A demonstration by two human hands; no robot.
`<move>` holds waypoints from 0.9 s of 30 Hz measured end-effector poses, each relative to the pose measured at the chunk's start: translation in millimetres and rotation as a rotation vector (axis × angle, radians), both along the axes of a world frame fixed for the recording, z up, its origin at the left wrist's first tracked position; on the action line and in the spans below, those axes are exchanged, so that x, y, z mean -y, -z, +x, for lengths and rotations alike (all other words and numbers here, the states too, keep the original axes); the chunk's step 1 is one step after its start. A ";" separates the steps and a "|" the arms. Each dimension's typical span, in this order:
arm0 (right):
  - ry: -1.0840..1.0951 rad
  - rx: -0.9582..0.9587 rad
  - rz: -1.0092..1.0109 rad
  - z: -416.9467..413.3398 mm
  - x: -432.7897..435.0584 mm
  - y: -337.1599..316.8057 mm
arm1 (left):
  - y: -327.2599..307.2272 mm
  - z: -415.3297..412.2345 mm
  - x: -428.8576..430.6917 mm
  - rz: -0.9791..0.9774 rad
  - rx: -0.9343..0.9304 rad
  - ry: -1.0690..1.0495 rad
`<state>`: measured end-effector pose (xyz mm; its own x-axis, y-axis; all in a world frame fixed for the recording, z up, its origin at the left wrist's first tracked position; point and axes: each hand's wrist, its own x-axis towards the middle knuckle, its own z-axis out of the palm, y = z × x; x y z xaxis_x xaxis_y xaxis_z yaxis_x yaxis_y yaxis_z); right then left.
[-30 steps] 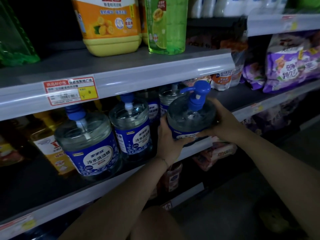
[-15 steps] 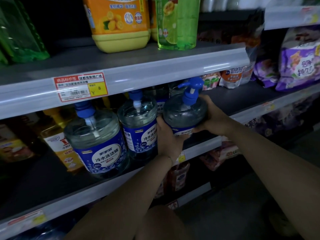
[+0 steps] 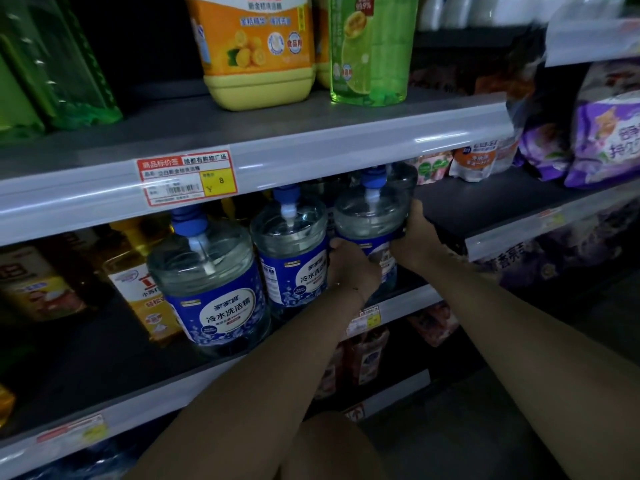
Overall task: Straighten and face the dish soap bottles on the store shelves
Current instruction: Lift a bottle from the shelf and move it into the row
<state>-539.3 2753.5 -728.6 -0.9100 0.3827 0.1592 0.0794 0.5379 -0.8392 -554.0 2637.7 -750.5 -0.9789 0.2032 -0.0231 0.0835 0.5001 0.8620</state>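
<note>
Three clear, jug-shaped dish soap bottles with blue labels and blue pump tops stand in a row on the middle shelf [image 3: 104,386]. The left bottle [image 3: 211,285] and the middle bottle [image 3: 291,258] face forward. Both hands hold the right bottle [image 3: 372,216] upright on the shelf, close beside the middle one. My left hand [image 3: 351,268] grips its lower front left and covers part of the label. My right hand [image 3: 417,237] wraps its right side. The top of its pump is hidden behind the upper shelf's edge.
Another clear bottle [image 3: 403,178] stands behind the held one. Yellow bottles [image 3: 138,285] sit left of the row. The upper shelf [image 3: 311,147] carries an orange jug [image 3: 256,53] and a green bottle [image 3: 370,50]. Purple pouches [image 3: 602,133] lie to the right. Dark bare shelf space lies right of my hands.
Both hands have pushed the right bottle back onto the shelf, from over its front edge to beside the middle bottle. Its pump now sits under the upper shelf's edge.
</note>
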 end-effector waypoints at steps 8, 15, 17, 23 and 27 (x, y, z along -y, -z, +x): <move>0.084 -0.040 0.475 33.4 28.8 5.9 | -9.6 21.8 56.6 -0.316 -0.293 0.227; -0.341 -0.142 0.825 54.0 87.6 -7.3 | -10.8 47.0 140.3 -0.388 -0.491 0.286; -0.473 -0.159 0.871 54.9 114.6 -9.8 | -6.8 52.1 171.0 -0.422 -0.492 0.264; -0.778 -0.265 0.943 51.7 207.7 -5.1 | 7.0 48.2 267.3 -0.524 -0.345 0.030; -0.884 -0.283 0.913 43.5 258.8 0.3 | 10.8 22.3 310.9 -0.394 -0.158 -0.204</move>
